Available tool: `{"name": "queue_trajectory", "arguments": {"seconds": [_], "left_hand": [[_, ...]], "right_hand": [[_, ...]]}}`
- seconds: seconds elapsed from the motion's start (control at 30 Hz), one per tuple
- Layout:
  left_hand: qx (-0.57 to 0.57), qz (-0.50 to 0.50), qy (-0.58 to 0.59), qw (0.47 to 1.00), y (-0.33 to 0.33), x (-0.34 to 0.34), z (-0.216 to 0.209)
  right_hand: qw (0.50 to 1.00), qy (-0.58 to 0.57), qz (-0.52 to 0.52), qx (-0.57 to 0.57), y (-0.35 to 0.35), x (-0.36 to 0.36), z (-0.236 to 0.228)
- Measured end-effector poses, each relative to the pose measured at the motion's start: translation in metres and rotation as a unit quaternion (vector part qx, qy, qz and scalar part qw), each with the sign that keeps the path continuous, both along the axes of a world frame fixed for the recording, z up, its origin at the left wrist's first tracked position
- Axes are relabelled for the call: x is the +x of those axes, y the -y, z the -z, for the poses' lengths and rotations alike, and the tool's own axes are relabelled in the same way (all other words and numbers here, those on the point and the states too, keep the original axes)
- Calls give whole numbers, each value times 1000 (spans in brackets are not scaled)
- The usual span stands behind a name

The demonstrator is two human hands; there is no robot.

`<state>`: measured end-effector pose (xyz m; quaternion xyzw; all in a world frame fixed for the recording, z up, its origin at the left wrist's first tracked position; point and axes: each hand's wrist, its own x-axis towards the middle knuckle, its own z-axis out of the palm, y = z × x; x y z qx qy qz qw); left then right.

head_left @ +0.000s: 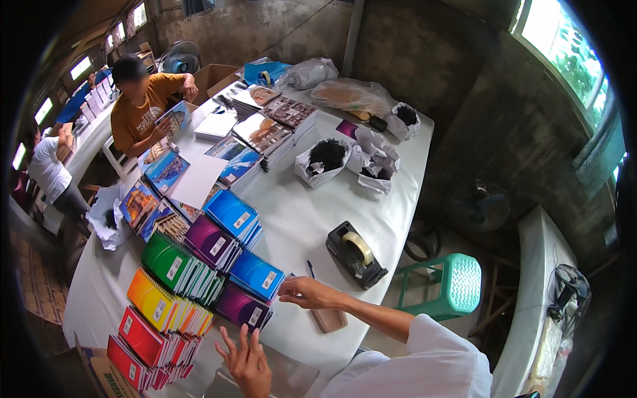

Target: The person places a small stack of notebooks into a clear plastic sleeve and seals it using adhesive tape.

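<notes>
My left hand (245, 361) is open with fingers spread, in front of the stacks and just below a purple spiral notebook (244, 306). My right hand (306, 292) rests by the right edge of a stack topped with a blue spiral notebook (259, 274). Its fingers curve loosely against or beside that edge; nothing shows gripped in them. Leftward stand stacks of green (169, 261), orange (152, 298) and red (142, 335) spiral notebooks. More purple (211, 237) and blue (232, 213) notebooks lie behind.
A tape dispenser (356, 254), a pen (311, 268) and a brown flat case (328, 321) lie to my right. Paper-lined containers of black pieces (326, 156) stand farther back. Across the table, a person (142, 99) handles picture-cover notebooks. A green stool (458, 285) stands at right.
</notes>
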<state>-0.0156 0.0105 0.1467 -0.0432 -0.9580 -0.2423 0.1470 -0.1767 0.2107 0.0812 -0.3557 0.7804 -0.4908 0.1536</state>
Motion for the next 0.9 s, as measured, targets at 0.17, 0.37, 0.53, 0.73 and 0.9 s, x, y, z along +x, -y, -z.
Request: {"name": "queue_trajectory", "arguments": {"seconds": [0.17, 0.37, 0.53, 0.73, 0.9], "left_hand": [[-7, -25, 8, 1000, -26, -33, 4], [-24, -79, -8, 997, -27, -42, 16], [-6, -109, -12, 994, -22, -37, 21], [49, -205, -16, 977, -7, -8, 27], [128, -216, -29, 968, -2, 0, 45]], "right_hand": [[995, -16, -75, 68, 1, -38, -11], [999, -10, 32, -13, 10, -112, -1], [966, -163, 181, -82, 60, -193, -10], [941, -333, -54, 30, 121, -147, -10], [881, -465, -65, 56, 117, -150, 35]]}}
